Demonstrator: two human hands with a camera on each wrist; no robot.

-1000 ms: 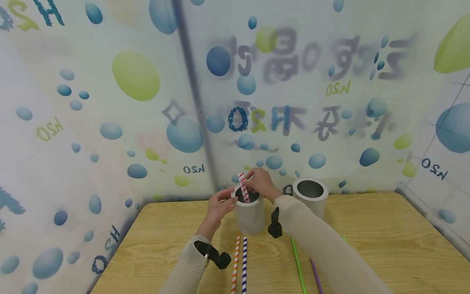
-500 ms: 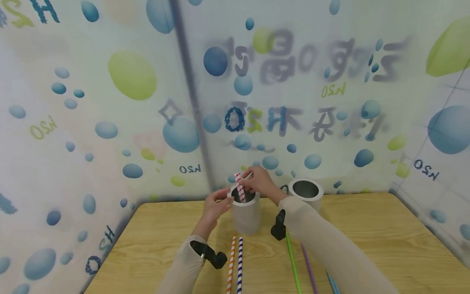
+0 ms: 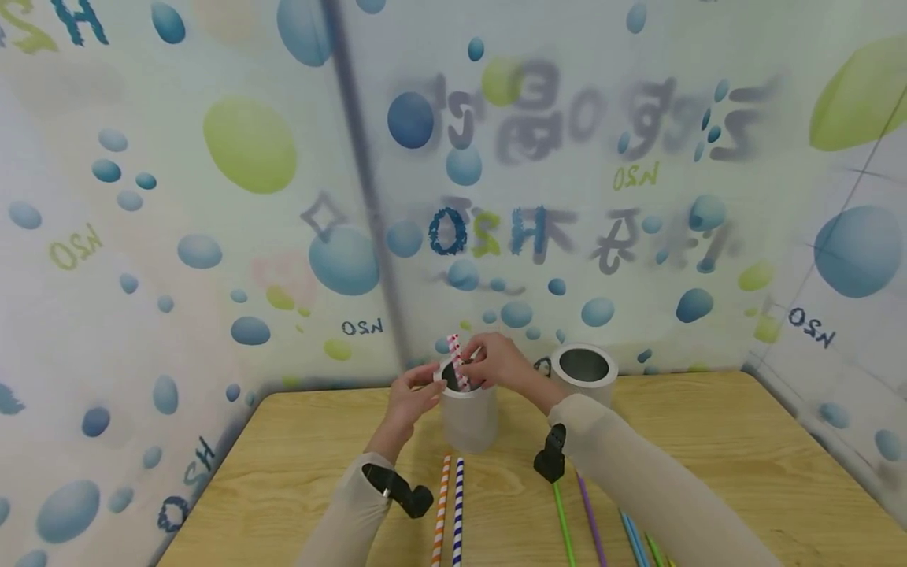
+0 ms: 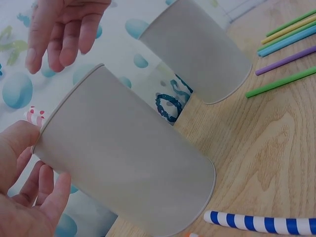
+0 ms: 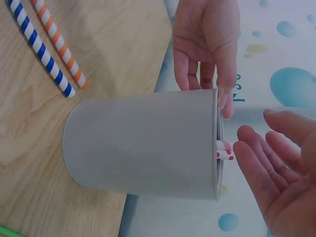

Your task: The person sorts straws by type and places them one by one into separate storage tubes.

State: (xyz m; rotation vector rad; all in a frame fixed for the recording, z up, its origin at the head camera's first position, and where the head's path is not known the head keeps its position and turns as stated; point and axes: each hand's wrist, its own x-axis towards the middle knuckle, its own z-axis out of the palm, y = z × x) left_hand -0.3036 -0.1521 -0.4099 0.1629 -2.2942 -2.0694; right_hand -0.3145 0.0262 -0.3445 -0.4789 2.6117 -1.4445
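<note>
Red-dotted straws (image 3: 457, 364): leaning inside grey canister (image 3: 470, 421) | Left hand (image 3: 411, 399): pinching canister's rim | Right hand (image 3: 501, 361): fingers parted, holding nothing, at canister's mouth | Advised: rim held steady, fingers clear of straws

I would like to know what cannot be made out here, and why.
Red-dotted straws, lower ends: hidden by the left grey container, right wrist view.
Orange-striped straw and blue-striped straw, near ends: cut off by bottom edge, head view.
Right grey container, inside bottom: hidden by its front rim, head view.
Grey wall writing: too blurred to read, head view.
</note>
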